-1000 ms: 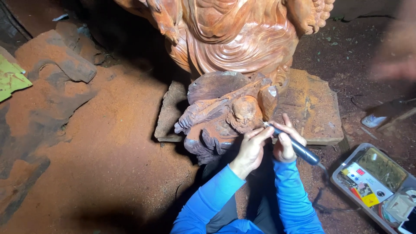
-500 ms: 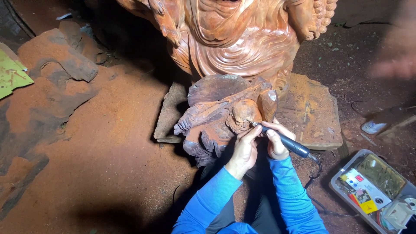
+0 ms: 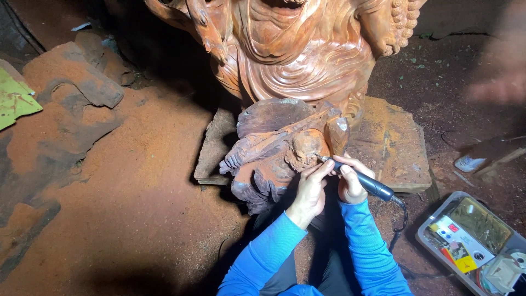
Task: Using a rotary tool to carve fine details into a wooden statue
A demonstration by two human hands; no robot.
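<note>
Just right of the frame's centre, the right hand [image 3: 350, 183] is closed around a dark pen-shaped rotary tool [image 3: 368, 182], with the tip resting on the small carving [image 3: 285, 156] at about the middle of the picture. The left hand [image 3: 309, 192] sits beside it, fingers [image 3: 319, 169] curled and pressed on the tool's front end near the tip, steadying it rather than gripping anything of its own.

To do this stroke well, I would judge that the left fingers should stay braced against the wood so the tip cannot skate, that pressure should be light, and that the cord [image 3: 402, 211] trailing to the lower right should hang slack so it does not tug the wrist.

The bit itself is too small to make out, and the exact spot where it meets the wood is probably a rounded knob, though the hands partly cover it. The big statue [image 3: 307, 55] behind, at top centre, is cut off by the upper edge. The case [image 3: 471, 241] at lower right runs out of frame. A blurred shape at the upper right edge cannot be identified. The lower left lies in deep shadow over reddish dust.
</note>
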